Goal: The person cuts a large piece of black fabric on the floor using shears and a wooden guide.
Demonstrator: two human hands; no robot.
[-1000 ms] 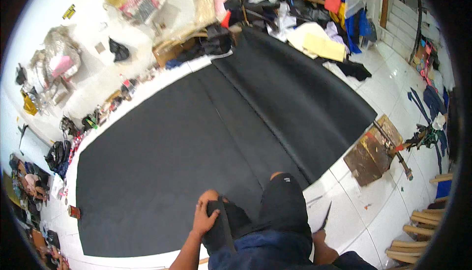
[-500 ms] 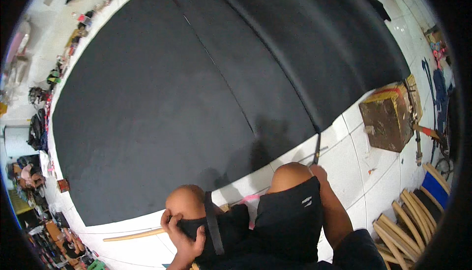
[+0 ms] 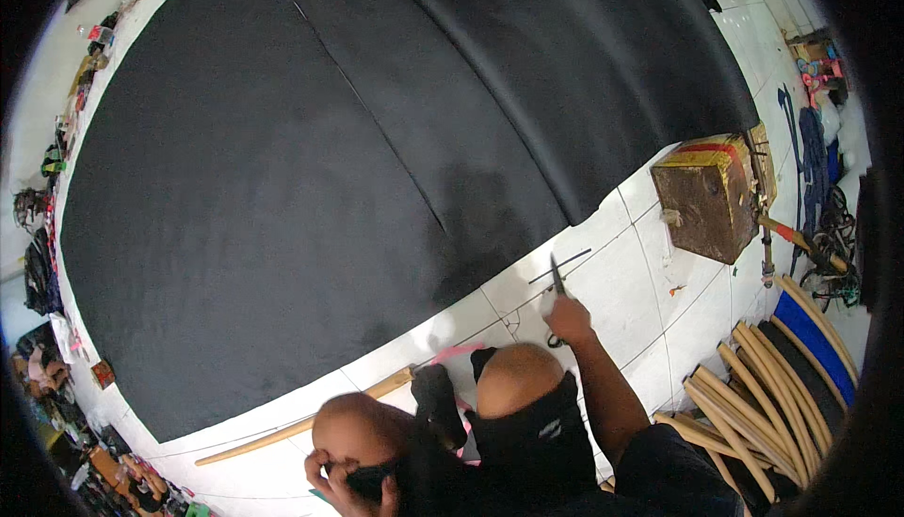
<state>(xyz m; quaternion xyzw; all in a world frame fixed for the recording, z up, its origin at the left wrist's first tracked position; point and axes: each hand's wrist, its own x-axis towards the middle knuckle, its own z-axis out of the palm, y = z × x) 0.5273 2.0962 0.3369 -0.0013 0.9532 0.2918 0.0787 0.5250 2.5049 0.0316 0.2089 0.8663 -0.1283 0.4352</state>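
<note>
A large black sheet point(image 3: 282, 187), smooth like leatherette, covers most of the floor in front of me. A thin straight line runs across it, and a raised fold lies to its right. My right hand point(image 3: 568, 319) is closed round a pair of scissors point(image 3: 558, 282); the blades point away from me, just off the sheet's near edge, and one dark handle loop shows below the fingers. My left hand point(image 3: 344, 487) rests on my left knee, fingers bent and apart over the black shorts, holding nothing that I can see.
A worn box point(image 3: 702, 201) stands by the sheet's right corner, a hammer-like tool point(image 3: 800, 242) beside it. Curved wooden pieces point(image 3: 763, 404) pile up at lower right. A wooden stick point(image 3: 301, 418) lies before my knees. A thin dark strip point(image 3: 576, 258) lies on the tiles.
My right hand has drawn the scissors left, away from the sheet's edge at the fold. The view has shifted to the right. My left hand stays on the knee.
</note>
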